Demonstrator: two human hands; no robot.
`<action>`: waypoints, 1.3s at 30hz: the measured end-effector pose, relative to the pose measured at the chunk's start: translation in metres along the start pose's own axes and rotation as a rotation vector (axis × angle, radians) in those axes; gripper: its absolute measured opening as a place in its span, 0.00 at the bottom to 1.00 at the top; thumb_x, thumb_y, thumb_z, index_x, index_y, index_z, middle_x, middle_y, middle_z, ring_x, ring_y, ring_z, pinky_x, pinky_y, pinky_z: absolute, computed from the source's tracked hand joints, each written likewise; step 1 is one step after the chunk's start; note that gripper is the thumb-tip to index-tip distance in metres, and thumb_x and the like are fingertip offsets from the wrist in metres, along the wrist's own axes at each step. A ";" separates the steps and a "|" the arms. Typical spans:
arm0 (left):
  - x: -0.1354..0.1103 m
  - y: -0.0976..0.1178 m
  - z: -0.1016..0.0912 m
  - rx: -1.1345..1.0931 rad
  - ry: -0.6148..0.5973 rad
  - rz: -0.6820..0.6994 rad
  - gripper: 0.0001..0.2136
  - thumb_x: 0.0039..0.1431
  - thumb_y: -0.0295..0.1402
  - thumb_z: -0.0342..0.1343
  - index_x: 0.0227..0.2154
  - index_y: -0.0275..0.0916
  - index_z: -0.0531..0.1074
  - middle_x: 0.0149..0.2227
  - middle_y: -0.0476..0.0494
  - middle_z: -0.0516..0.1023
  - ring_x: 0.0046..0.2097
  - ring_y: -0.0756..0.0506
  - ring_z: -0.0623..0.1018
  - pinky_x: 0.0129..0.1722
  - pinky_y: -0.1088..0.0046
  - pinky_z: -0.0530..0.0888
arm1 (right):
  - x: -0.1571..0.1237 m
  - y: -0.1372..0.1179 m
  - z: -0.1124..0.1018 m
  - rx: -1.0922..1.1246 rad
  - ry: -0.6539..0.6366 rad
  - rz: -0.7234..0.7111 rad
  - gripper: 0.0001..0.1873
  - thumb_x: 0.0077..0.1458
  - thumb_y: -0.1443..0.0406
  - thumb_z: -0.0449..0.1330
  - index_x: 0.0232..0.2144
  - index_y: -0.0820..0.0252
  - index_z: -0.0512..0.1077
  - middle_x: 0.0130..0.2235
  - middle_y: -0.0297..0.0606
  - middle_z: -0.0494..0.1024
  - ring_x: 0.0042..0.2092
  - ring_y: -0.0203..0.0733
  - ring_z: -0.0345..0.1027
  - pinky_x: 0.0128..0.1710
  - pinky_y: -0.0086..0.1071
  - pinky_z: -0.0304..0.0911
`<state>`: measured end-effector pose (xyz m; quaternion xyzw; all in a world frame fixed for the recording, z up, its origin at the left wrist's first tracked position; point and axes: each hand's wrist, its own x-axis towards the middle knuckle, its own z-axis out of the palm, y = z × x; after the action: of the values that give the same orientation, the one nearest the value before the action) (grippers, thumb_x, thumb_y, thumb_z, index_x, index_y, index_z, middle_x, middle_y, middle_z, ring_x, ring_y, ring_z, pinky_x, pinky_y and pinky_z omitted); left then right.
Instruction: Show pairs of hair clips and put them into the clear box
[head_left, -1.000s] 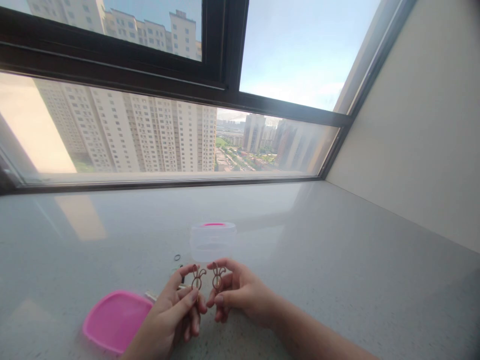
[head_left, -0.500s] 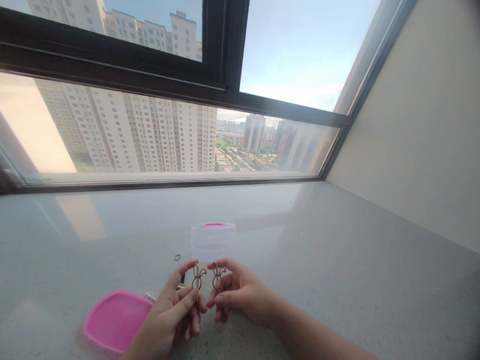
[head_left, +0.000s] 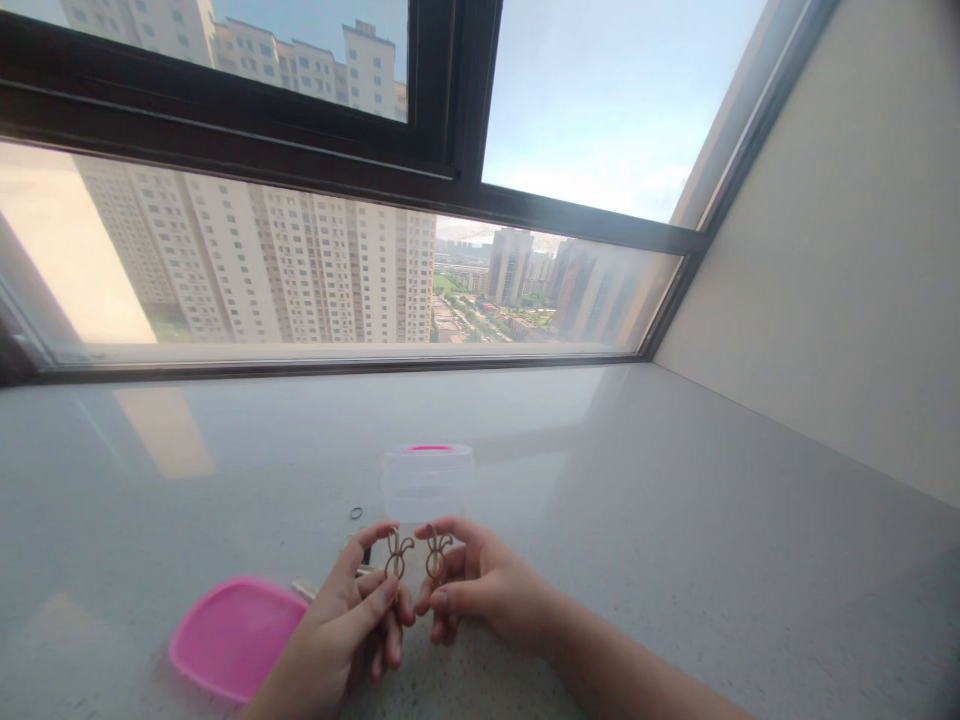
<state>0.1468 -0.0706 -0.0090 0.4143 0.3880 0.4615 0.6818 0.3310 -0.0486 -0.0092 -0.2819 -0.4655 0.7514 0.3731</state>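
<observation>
My left hand (head_left: 358, 615) pinches a rabbit-shaped metal clip (head_left: 395, 566) upright between thumb and index finger. A matching rabbit-shaped metal clip (head_left: 436, 564) is pinched the same way in my right hand (head_left: 484, 575). Both are thin, brownish-gold outlines with long ears and a round head, held side by side with a small gap between them. Behind my left fingers, a few small items on the counter are partly hidden, among them a pale slim piece (head_left: 303, 590). Just beyond that hand lies a small dark ring (head_left: 356, 513).
A pink lid-like tray (head_left: 229, 635) lies at the left, partly covered by my left forearm. Beyond my hands stands a clear plastic box (head_left: 427, 480) with a pink mark on top. The speckled pale counter (head_left: 675, 520) meets a window (head_left: 337, 270) and a wall (head_left: 847, 260).
Both hands keep their grip on the clips and hold almost the same place. The whole view has shifted very slightly.
</observation>
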 end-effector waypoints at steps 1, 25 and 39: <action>0.000 -0.001 0.000 0.001 0.002 0.002 0.31 0.50 0.45 0.64 0.53 0.44 0.58 0.22 0.51 0.78 0.17 0.50 0.73 0.14 0.82 0.62 | 0.000 0.000 0.000 0.002 0.000 -0.001 0.35 0.38 0.64 0.74 0.48 0.60 0.64 0.28 0.36 0.79 0.22 0.37 0.71 0.24 0.31 0.67; 0.001 -0.007 -0.005 0.022 -0.032 0.038 0.24 0.55 0.43 0.61 0.48 0.44 0.58 0.23 0.52 0.78 0.17 0.52 0.72 0.14 0.84 0.62 | -0.001 0.000 0.000 0.036 -0.003 0.005 0.34 0.38 0.68 0.73 0.48 0.62 0.65 0.28 0.37 0.80 0.21 0.36 0.72 0.23 0.28 0.68; 0.002 -0.011 -0.008 -0.004 -0.038 0.035 0.20 0.56 0.42 0.60 0.46 0.44 0.59 0.24 0.52 0.78 0.17 0.53 0.73 0.14 0.84 0.62 | 0.000 0.001 -0.002 0.031 -0.012 0.004 0.35 0.38 0.67 0.73 0.48 0.62 0.65 0.29 0.37 0.80 0.22 0.36 0.72 0.23 0.28 0.68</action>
<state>0.1438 -0.0697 -0.0224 0.4284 0.3666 0.4660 0.6819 0.3326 -0.0481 -0.0115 -0.2726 -0.4555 0.7608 0.3733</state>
